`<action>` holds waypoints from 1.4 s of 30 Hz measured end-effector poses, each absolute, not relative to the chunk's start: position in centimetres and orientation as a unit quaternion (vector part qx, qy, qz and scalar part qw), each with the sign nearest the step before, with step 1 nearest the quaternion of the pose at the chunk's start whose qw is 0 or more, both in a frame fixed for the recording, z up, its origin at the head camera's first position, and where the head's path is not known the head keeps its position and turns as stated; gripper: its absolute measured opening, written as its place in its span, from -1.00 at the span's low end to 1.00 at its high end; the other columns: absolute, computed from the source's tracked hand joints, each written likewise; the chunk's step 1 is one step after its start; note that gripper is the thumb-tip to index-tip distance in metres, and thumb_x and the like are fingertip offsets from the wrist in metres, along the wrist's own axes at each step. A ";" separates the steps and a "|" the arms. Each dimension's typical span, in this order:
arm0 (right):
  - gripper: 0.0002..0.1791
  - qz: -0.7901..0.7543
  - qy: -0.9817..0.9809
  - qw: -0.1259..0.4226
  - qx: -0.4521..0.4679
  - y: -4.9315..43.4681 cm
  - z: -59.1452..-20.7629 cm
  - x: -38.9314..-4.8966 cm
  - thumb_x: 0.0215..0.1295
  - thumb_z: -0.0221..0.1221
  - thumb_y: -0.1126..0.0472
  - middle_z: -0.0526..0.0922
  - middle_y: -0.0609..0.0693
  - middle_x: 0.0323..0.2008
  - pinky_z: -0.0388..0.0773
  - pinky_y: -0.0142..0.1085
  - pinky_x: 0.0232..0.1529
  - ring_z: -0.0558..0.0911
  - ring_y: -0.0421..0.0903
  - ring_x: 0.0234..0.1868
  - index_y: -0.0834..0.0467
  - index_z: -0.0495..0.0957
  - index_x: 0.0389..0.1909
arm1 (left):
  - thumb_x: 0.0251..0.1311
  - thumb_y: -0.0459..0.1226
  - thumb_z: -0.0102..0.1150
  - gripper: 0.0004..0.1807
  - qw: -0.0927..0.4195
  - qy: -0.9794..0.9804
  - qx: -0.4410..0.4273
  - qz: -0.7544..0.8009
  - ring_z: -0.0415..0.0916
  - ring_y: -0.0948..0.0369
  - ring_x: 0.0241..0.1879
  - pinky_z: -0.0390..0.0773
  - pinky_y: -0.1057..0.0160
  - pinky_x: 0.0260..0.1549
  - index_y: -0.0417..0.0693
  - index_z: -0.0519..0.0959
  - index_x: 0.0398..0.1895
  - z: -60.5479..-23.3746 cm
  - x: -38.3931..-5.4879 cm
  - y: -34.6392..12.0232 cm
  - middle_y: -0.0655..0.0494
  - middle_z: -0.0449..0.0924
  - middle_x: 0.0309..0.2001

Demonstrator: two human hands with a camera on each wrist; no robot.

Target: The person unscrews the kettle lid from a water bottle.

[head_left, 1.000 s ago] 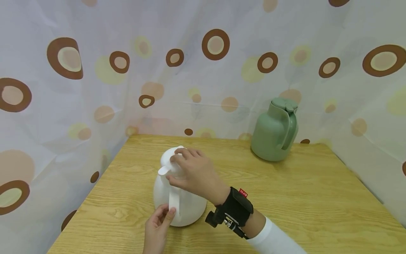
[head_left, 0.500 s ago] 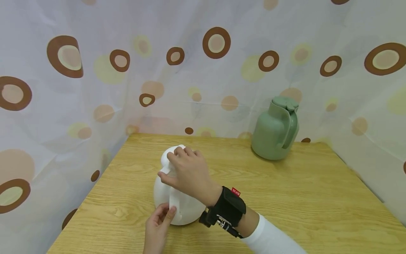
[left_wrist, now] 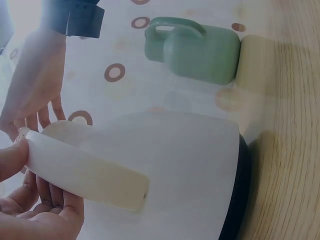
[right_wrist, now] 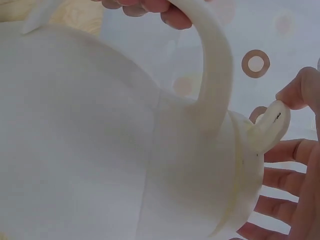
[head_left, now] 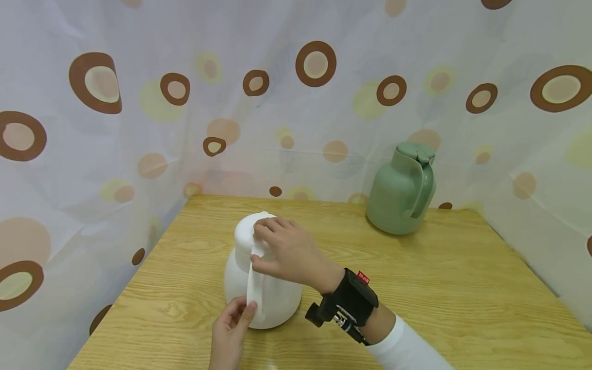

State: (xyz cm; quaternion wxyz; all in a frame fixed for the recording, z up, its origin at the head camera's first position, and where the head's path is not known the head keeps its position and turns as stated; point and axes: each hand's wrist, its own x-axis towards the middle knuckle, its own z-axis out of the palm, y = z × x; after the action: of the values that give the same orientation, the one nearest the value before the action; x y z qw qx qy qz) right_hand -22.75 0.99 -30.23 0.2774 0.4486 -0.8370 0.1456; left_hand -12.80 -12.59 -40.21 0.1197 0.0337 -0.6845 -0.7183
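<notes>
A white vacuum jug (head_left: pixel 281 303) stands upright on the wooden table. My left hand (head_left: pixel 227 329) holds the lower part of its handle (head_left: pixel 254 290) between thumb and fingers. Over the top, my right hand (head_left: pixel 291 252) grips the round lid (head_left: pixel 245 234) from the right. In the right wrist view, the thumb touches the lid's projecting tab (right_wrist: pixel 274 125) while the other fingers lie against the far side of the lid. That tab is hidden behind the right hand in the head view.
A green jug (head_left: pixel 393 198) with its own handle stands at the back right of the table (head_left: pixel 393 293). Behind and on both sides hangs a white curtain (head_left: pixel 259 41) with brown and yellow spots. A strapped camera (head_left: pixel 353 300) sits on the right wrist.
The lid's tab, first at the left of the handle top, has turned rightward behind the right hand. That hand reached left to the tab, then moved back right. The left hand stays put.
</notes>
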 end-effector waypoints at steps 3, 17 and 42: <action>-0.72 0.147 -0.836 0.274 0.453 1.1 -30.3 -22.8 0.10 0.12 0.05 0.51 0.00 -0.13 0.40 -0.21 -0.09 0.46 -0.06 -0.04 0.14 0.46 -0.24 | 0.26 -0.38 0.06 -0.74 0.119 -0.685 0.035 -0.718 0.41 0.33 -0.36 0.42 0.43 -0.31 -0.50 0.47 -0.15 -40.2 -12.8 -12.6 0.09 0.49 -0.35; -0.72 0.129 -0.869 0.322 0.353 -0.8 -30.5 -21.9 0.13 0.20 0.01 0.52 -0.01 -0.30 0.44 -0.26 -0.25 0.49 -0.08 -0.28 0.14 0.48 -0.31 | 0.26 -0.36 0.07 -0.73 0.109 -0.683 0.044 -0.721 0.40 0.30 -0.37 0.41 0.41 -0.31 -0.49 0.48 -0.14 -40.2 -12.8 -12.5 0.05 0.49 -0.34; -0.82 0.234 -0.856 0.115 0.446 1.4 -29.2 -23.7 0.36 0.01 0.25 0.44 0.02 0.06 0.37 -0.22 0.02 0.42 -0.03 0.09 0.12 0.45 -0.06 | 0.26 -0.38 0.06 -0.75 0.120 -0.687 0.037 -0.716 0.42 0.31 -0.35 0.43 0.40 -0.30 -0.48 0.49 -0.16 -40.2 -12.8 -12.7 0.01 0.50 -0.33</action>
State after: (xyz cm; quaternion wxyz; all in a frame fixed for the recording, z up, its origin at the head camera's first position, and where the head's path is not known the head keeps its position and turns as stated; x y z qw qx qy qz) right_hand -23.67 1.42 -29.20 0.1146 0.4460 -0.8563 0.2338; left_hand -12.82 -12.71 -40.21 0.1203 0.0368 -0.6870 -0.7157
